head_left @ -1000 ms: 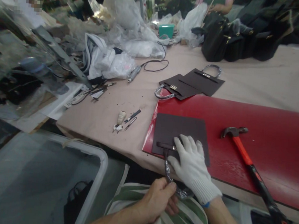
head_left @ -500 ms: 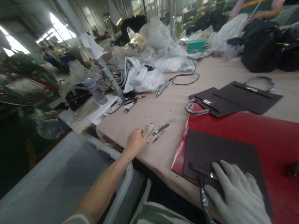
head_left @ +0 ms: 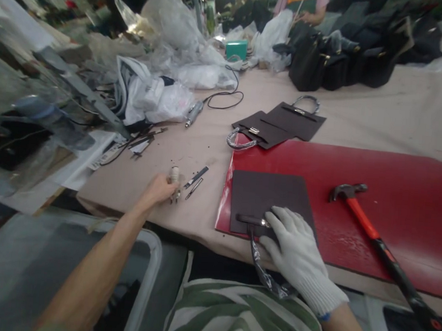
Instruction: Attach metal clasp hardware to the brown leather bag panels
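My bare left hand [head_left: 159, 189] reaches out to the left across the beige tabletop, its fingers closed round a small pale-handled tool [head_left: 174, 175]. Just right of it lie two thin dark metal strips [head_left: 196, 178]. My right hand [head_left: 290, 237], in a white knit glove, lies flat with fingers spread on a dark brown leather panel [head_left: 265, 195]. That panel sits on a red board [head_left: 377, 172]. A plastic-wrapped handle [head_left: 262, 268] hangs from the panel's near edge over my lap.
A hammer [head_left: 375, 242] with an orange and black grip lies on the red board, to the right. Two more brown panels with handles [head_left: 281, 122] lie beyond the board. White bags, a cable and dark handbags [head_left: 328, 62] crowd the far side. A grey bin [head_left: 63, 270] stands lower left.
My left hand left the wrapped handle at my lap, reached left and closed on the pale-handled tool. My gloved right hand stayed pressed on the brown panel.
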Demonstrator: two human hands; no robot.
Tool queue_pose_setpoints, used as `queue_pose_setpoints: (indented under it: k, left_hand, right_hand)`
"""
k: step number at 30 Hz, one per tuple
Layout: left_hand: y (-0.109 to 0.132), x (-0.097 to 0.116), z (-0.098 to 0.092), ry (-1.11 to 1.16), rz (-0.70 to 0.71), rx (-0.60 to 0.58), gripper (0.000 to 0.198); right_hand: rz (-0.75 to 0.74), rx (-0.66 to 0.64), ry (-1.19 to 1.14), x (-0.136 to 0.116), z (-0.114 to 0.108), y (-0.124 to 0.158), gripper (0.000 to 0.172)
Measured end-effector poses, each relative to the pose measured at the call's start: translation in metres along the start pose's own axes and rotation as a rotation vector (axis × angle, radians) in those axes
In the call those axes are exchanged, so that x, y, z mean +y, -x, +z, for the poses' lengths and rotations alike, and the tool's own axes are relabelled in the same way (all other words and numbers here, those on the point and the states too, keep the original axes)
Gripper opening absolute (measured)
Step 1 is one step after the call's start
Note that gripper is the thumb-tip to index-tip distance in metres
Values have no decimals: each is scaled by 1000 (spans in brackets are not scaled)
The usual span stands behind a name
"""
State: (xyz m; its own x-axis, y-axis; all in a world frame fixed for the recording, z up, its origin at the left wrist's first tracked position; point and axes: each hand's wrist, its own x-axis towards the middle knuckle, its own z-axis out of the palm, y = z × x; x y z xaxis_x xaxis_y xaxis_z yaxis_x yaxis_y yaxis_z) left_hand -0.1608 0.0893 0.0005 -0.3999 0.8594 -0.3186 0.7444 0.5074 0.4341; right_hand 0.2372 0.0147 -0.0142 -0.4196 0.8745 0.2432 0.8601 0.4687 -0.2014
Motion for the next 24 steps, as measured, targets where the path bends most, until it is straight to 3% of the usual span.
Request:
queue_pose_setpoints:
  k: [4, 7, 12, 15, 18, 20, 24]
  left_hand:
    - [33, 9, 8, 776, 16, -118, 38]
    - [65, 35, 32, 1091, 98, -248, 48]
    - [94, 86, 83, 1297, 215, -412, 55]
    - [94, 100, 108, 1320, 279, -384, 58]
    - [94, 99, 122, 1300, 353, -332, 54]
    - [95, 95, 126, 1276, 384, -295, 53]
    - [103, 87, 124, 1215, 415, -259, 55]
  right_hand:
    - [-4, -3, -27, 1, -4, 4, 34]
    - [-8, -20, -34, 3, -6, 4, 32]
    - [-13, -17, -58, 7, -12, 6, 30]
    - [1, -16, -55, 10, -15, 10, 33]
    - [62, 48, -114, 9, -13, 23, 36]
    - [224, 175, -196, 5, -11, 39, 38]
    - [866, 408, -535, -12, 0, 91, 42]
